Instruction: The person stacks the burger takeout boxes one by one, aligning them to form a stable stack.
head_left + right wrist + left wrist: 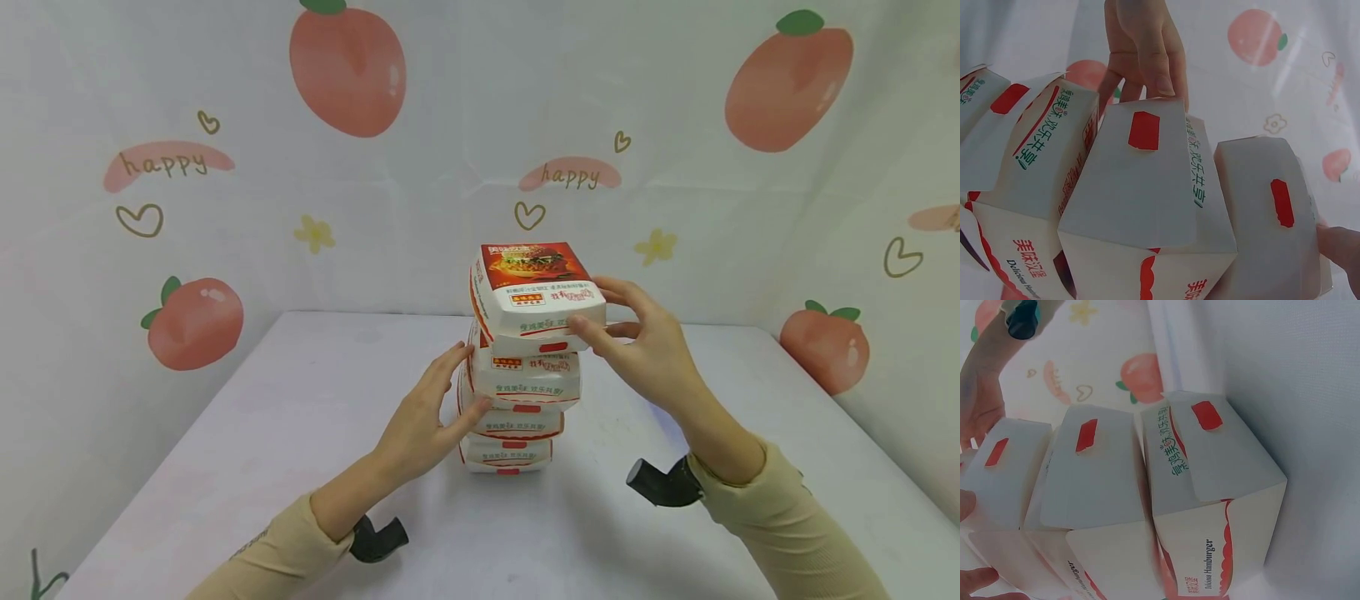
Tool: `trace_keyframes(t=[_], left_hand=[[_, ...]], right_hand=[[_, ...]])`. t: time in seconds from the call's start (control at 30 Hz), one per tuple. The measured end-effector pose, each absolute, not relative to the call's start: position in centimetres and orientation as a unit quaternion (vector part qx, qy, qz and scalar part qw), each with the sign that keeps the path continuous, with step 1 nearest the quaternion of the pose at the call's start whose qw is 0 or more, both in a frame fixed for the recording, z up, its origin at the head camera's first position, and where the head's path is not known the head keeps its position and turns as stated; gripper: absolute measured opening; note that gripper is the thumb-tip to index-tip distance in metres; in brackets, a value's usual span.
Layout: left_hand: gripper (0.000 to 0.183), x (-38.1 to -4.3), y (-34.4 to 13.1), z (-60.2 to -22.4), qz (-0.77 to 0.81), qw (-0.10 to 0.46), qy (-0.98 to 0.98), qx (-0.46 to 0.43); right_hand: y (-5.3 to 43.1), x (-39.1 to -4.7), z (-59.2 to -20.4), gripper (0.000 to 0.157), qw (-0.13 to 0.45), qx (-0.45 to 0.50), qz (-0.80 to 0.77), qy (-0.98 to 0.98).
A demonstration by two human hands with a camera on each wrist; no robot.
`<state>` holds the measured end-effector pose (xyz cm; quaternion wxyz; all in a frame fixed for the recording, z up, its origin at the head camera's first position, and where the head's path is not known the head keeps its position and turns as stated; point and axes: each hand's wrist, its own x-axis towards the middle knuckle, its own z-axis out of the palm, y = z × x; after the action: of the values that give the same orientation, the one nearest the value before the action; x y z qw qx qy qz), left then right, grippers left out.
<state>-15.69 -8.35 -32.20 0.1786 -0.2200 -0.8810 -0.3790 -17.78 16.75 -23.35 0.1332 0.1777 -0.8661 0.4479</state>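
Several white-and-red burger boxes stand one on another in a leaning stack in the head view. The top burger box (543, 292), with a hamburger picture on its lid, juts out to the right over the one below. My right hand (648, 342) holds it at its right side, thumb on the front and fingers farther back. Against the left side of the second burger box (528, 377) rests my left hand (423, 421), its fingers extended and its thumb near the lower front edge. Lower down are another box (521, 425) and the bottom box (506, 454).
The stack stands on a white-covered table (360, 367). Behind it hangs a pale curtain (442, 167) printed with peaches, hearts and flowers. A dark wrist-worn device sits under the left wrist (378, 540) and another under the right wrist (663, 483).
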Motion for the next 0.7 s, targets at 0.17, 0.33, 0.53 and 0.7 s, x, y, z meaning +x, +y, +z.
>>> trace_keyframes(t=[0.17, 0.33, 0.53, 0.7], left_hand=[[0.066, -15.75, -8.24, -32.20, -0.377, 0.179, -0.882, -0.219], [0.066, -15.83, -8.18, -32.26, -0.375, 0.178, -0.884, -0.216], [0.066, -15.91, -8.07, -32.34, -0.374, 0.178, -0.885, -0.212], [0.066, -16.00, -7.96, -32.40, -0.376, 0.180, -0.885, -0.210]], right_hand=[[16.78, -17.86, -23.42, 0.062, 0.131, 0.177, 0.441, -0.870], [16.80, -17.98, -23.51, 0.064, 0.134, 0.177, 0.432, -0.874], [16.83, -18.20, -23.63, 0.064, 0.137, 0.183, 0.431, -0.873], [16.87, -18.51, -23.82, 0.063, 0.142, 0.188, 0.425, -0.874]])
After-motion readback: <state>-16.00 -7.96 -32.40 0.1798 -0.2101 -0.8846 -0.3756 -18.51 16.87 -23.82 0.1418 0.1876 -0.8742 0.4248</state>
